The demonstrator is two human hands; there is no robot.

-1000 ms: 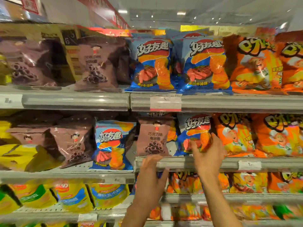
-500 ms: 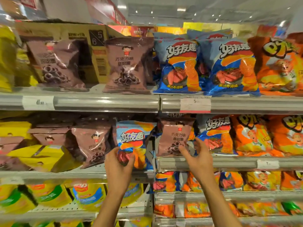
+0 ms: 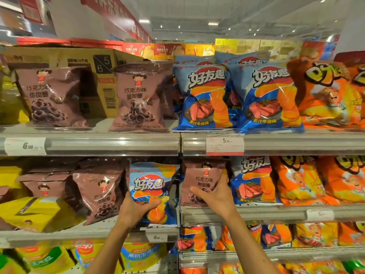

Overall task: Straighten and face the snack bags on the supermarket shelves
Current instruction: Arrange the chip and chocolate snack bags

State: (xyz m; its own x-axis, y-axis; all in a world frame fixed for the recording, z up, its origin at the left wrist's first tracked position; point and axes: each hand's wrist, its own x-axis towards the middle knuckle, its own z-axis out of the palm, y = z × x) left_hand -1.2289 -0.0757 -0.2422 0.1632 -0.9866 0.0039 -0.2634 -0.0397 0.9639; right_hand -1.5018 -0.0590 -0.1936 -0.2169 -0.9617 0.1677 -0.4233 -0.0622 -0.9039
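Currently both hands are on the middle shelf (image 3: 88,237), each holding 1 bag. Left hand (image 3: 136,211) grips the lower part of a blue steak-flavour chip bag (image 3: 153,192), thumb across its front; that bag stands upright at the right end of the left bay, just beside the brown chocolate ring bags (image 3: 98,192). Right hand (image 3: 215,196) wraps around a single brown chocolate ring bag (image 3: 203,180) at the left end of the right bay, fingers behind its right edge, thumb across the front; it stands just beside another blue steak chip bag (image 3: 254,180).

Judgement on progress: partway at best.
- Top shelf looks mostly faced: 2 brown bags (image 3: 138,97), 2 blue bags (image 3: 207,95), orange bags (image 3: 331,95), labels forward. A cardboard carton (image 3: 94,62) sits behind the brown ones.
- Middle shelf isn't sorted: the 2 held bags each sit in the other product's run, so a swap looks like the step in hand.
- Left of that, brown bags lean and overlap, and yellow bags (image 3: 29,210) lie slumped. Still needs straightening.
- Lower shelves are only partly in view; can't tell their state.
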